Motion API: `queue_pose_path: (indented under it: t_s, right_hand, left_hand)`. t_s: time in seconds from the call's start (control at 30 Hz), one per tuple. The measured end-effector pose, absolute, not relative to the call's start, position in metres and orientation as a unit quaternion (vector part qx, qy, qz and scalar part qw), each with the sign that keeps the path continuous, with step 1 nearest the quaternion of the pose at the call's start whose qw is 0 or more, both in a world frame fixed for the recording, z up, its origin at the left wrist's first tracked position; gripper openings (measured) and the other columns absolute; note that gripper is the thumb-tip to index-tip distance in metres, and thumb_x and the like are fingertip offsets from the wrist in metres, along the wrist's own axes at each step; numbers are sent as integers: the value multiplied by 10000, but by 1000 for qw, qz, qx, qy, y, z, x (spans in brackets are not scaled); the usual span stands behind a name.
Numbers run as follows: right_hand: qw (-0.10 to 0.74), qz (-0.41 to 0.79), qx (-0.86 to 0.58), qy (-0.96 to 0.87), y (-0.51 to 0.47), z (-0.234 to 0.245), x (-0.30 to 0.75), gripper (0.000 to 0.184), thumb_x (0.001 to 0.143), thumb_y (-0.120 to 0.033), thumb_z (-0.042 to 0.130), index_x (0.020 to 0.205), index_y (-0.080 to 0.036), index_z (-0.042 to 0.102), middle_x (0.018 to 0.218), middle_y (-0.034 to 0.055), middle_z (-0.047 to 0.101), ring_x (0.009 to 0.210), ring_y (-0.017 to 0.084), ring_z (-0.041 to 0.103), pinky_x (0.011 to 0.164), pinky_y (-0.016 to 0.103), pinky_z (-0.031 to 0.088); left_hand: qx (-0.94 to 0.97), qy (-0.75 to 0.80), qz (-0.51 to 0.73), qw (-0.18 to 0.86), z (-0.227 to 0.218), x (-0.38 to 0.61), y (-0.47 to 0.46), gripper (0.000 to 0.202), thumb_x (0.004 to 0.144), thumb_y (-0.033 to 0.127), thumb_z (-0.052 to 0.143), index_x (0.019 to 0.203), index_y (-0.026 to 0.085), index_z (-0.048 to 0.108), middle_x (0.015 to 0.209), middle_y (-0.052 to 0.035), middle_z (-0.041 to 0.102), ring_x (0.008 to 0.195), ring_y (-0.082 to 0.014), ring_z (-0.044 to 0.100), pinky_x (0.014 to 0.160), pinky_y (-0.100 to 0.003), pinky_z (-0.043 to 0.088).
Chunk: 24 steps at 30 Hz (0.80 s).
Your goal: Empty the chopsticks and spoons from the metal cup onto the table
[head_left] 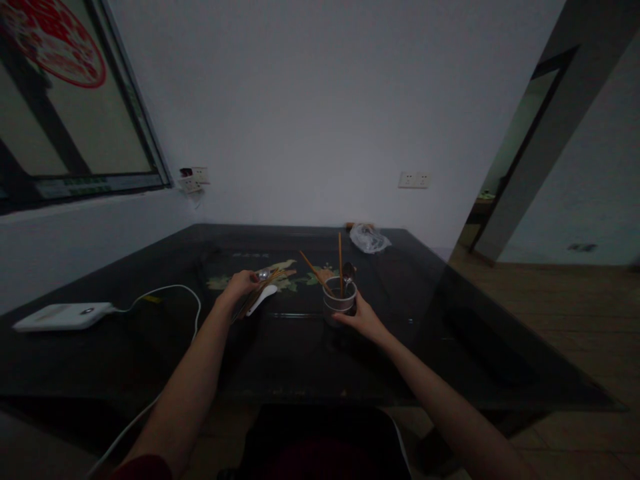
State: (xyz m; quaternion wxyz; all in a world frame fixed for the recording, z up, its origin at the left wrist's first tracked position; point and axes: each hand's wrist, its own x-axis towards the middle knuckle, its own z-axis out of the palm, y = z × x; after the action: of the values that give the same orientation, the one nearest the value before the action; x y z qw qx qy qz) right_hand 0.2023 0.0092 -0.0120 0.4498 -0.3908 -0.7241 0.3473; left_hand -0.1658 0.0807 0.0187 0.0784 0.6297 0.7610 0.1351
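Observation:
My right hand [364,321] is wrapped around a grey cylindrical holder [336,307] standing on the dark table. Two wooden chopsticks [341,257] lean apart inside it, and a metal spoon [349,272] rests at its right rim. Over to the left, my left hand [243,285] has its fingers closed at a small pile of cutlery. A shiny metal spoon [263,274] shows just past its fingertips and appears pinched there. Several loose chopsticks [273,279] and a white spoon [263,299] lie beside and under that hand. My left fingertips are partly hidden.
A white power bank [65,317] lies at the left, and its white cable [173,288] runs past my left forearm over the front edge. A crumpled clear plastic bag [369,239] sits by the wall. The dark glossy table [310,373] has a flower print.

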Motion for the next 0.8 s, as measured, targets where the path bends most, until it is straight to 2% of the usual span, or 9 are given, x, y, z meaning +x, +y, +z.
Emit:
queue_pose_path:
  t_s: [0.17,0.33,0.43,0.67,0.8]
  right_hand:
    - [446,354,-393,-722,8,-10,202,849,628,-357,776,1348,-189,361,1321,129,515,1213,256,494,1037,415,369]
    - [451,350,-399,-718,7,-10,202,837,629,-354,774,1345,-194,370,1316,123,520,1220,260,486,1050,421,352]
    - [449,345,-402,-719,7,-11,202,843,629,-356,774,1348,-193,366,1307,125,526,1219,261,486,1049,422,351]
    - [441,353,-403,-720,9,-12,202,838,629,-369,774,1337,-179,366,1305,131,525,1204,257,502,1038,415,369]
    - [442,344,-402,-724,7,-10,202,831,631,-361,775,1334,-185,369,1308,128,527,1219,255,489,1052,417,352]
  left_hand:
    - [632,757,148,73,27,-162,77,240,720,274,621,929,180,693,987,-71,702,879,-185,644,666,-180,433]
    - [626,746,171,148,38,-154,71,249,735,213,568,952,152,673,850,-41,712,694,-131,647,565,-152,432]
    - [634,735,176,160,39,-149,70,232,719,221,582,922,149,671,795,-26,705,661,-129,640,550,-155,435]
    - [660,727,146,120,33,-126,68,214,707,218,613,904,175,685,775,-10,702,754,-153,652,613,-169,430]
    - [665,729,132,95,30,-112,65,208,707,276,643,883,178,697,844,-44,709,833,-189,658,673,-189,440]
